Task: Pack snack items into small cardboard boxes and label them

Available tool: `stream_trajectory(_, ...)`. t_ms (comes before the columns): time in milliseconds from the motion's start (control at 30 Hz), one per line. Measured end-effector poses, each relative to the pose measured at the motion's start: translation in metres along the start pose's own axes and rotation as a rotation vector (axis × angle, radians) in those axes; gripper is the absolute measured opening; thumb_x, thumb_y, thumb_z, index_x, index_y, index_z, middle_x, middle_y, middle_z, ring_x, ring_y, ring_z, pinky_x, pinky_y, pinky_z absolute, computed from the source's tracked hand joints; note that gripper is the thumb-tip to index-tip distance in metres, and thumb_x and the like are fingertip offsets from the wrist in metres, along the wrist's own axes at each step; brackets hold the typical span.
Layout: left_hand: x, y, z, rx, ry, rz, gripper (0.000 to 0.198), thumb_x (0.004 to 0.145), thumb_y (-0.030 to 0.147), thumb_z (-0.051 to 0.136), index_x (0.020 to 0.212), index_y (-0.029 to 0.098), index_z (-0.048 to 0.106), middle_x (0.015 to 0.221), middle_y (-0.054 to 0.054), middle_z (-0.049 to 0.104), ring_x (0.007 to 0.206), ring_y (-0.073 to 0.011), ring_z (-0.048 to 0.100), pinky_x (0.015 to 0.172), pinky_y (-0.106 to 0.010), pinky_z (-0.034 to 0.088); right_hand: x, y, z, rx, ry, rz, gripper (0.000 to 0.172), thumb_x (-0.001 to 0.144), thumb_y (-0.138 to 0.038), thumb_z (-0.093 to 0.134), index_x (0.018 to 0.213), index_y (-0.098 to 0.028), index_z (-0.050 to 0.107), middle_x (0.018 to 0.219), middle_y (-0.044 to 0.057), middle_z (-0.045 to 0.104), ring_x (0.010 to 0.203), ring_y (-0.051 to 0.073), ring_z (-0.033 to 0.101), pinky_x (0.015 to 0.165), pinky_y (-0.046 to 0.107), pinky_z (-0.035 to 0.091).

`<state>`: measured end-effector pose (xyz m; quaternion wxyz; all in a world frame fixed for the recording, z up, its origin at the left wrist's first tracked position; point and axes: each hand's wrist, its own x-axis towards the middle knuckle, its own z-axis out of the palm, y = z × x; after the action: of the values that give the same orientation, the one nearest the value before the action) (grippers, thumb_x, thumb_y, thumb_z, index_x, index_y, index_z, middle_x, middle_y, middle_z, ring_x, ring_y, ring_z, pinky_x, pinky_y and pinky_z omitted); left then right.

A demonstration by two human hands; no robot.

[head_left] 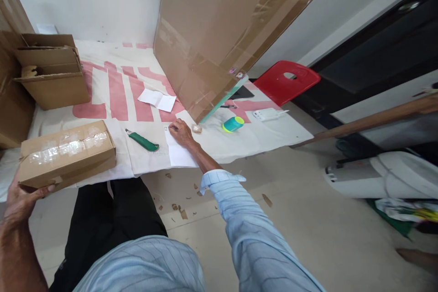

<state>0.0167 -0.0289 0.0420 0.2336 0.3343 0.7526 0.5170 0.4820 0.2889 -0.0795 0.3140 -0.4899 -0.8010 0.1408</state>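
My left hand grips the near end of a taped cardboard box at the table's front left edge, thumb on its side. My right hand reaches out over a white sheet of paper, fingers curled and pressing down on its far end. A green utility knife lies between the box and the paper. Just right of my right hand sits a small pale object, and beyond it a teal and yellow tape roll.
A large cardboard sheet leans against the wall. An open cardboard box stands at the back left. Another paper, a white power strip and a red plastic chair are nearby. Cardboard scraps litter the floor.
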Motion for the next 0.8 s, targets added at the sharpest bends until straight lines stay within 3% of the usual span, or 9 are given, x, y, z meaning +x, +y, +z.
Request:
stream_trajectory(133,0.002,-0.005,-0.001,-0.027,-0.018,-0.015,0.105,0.027,0.04,0.101,0.127,0.022,0.072,0.123,-0.008,0.078,0.129,-0.0392,0.065,0.118,-0.051,0.051,-0.001,-0.002,0.002,-0.02,0.004,0.002,0.01,0.093,-0.023,0.059,0.088,-0.025,0.068,0.098,0.009,0.069,0.102,0.03,0.059,0.103,0.045,0.048)
stream_trajectory(267,0.003,-0.012,-0.004,-0.109,-0.047,-0.042,0.112,0.025,0.038,0.104,0.13,0.021,0.069,0.129,-0.009,0.075,0.126,-0.0351,0.066,0.104,-0.037,0.061,-0.006,-0.006,0.004,-0.026,0.022,0.003,0.013,0.094,-0.021,0.055,0.091,-0.024,0.068,0.103,0.011,0.07,0.106,0.03,0.06,0.106,0.046,0.048)
stream_trajectory(400,0.003,-0.015,-0.008,-0.138,-0.109,0.004,0.112,0.028,0.04,0.106,0.132,0.022,0.068,0.131,-0.007,0.075,0.124,-0.0318,0.066,0.097,-0.028,0.062,-0.011,-0.008,0.001,-0.026,0.074,0.027,0.026,0.095,-0.016,0.045,0.101,-0.021,0.07,0.107,0.014,0.07,0.107,0.03,0.063,0.104,0.047,0.05)
stream_trajectory(533,0.003,-0.014,-0.012,-0.088,-0.151,0.031,0.121,0.034,0.043,0.105,0.145,0.024,0.061,0.136,-0.008,0.073,0.128,-0.0337,0.066,0.102,-0.031,0.061,-0.011,-0.017,-0.007,-0.029,0.155,0.041,0.032,0.098,-0.015,0.039,0.109,-0.018,0.069,0.113,0.016,0.068,0.111,0.029,0.063,0.105,0.045,0.051)
stream_trajectory(633,0.001,-0.009,-0.013,-0.047,-0.165,0.059,0.125,0.039,0.044,0.104,0.153,0.024,0.056,0.141,-0.01,0.069,0.133,-0.0367,0.063,0.108,-0.038,0.06,-0.017,-0.038,-0.005,-0.025,0.175,0.007,0.03,0.101,-0.02,0.042,0.109,-0.019,0.07,0.114,0.015,0.069,0.113,0.029,0.063,0.107,0.043,0.05)
stream_trajectory(800,-0.004,-0.003,-0.012,-0.113,-0.188,0.069,0.117,0.041,0.045,0.105,0.147,0.022,0.061,0.145,-0.011,0.069,0.134,-0.0366,0.064,0.108,-0.038,0.06,-0.064,-0.075,0.015,-0.118,0.091,-0.11,0.025,0.101,-0.028,0.053,0.117,-0.022,0.072,0.121,0.016,0.07,0.117,0.032,0.062,0.107,0.047,0.052)
